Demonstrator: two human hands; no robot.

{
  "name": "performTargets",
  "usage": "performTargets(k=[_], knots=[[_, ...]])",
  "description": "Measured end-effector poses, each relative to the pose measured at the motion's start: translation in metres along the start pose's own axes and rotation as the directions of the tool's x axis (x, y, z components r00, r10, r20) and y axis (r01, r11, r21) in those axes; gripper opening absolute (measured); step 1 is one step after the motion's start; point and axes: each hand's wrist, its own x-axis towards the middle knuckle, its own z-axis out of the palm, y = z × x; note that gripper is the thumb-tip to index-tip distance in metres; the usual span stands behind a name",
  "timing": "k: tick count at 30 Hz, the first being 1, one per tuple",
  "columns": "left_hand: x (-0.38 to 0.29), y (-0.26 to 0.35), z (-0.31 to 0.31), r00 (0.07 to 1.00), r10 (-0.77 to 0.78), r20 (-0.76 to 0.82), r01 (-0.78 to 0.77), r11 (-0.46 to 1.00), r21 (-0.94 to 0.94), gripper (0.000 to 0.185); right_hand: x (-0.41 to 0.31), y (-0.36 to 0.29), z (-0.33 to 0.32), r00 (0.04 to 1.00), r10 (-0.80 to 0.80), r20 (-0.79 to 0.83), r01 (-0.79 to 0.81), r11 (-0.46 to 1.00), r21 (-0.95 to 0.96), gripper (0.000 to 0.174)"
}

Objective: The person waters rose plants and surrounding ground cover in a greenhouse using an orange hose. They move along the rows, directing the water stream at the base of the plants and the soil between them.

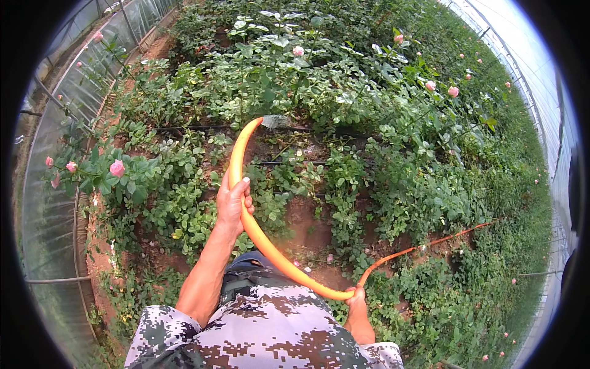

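Observation:
An orange garden hose curves across the front of my body. My left hand is wrapped around it below its far end, thumb on top. From the hose mouth a short fan of water sprays to the right, over soil between rose bushes. Lower down on the right, my right hand grips the hose where it bends sharply. Past that hand the hose runs back along the ground to the right between the plants.
Black irrigation pipes cross the bed. A pink rose leans out at the left near the clear plastic greenhouse wall. Bare soil shows in front of me. Another plastic wall curves along the right.

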Motion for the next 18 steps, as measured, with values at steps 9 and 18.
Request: performTargets(k=[9, 18], knots=[[0.008, -0.009, -0.031, 0.984, 0.084, -0.157, -0.101, 0.989, -0.106, 0.058, 0.001, 0.004, -0.002, 0.997, -0.078, -0.003, 0.078, 0.997, -0.014, 0.019], [0.014, -0.002, -0.033, 0.988, 0.092, -0.125, -0.1, 0.994, -0.053, 0.067, 0.006, 0.009, 0.007, 0.998, -0.058, -0.002, 0.058, 0.998, 0.024, 0.016]])
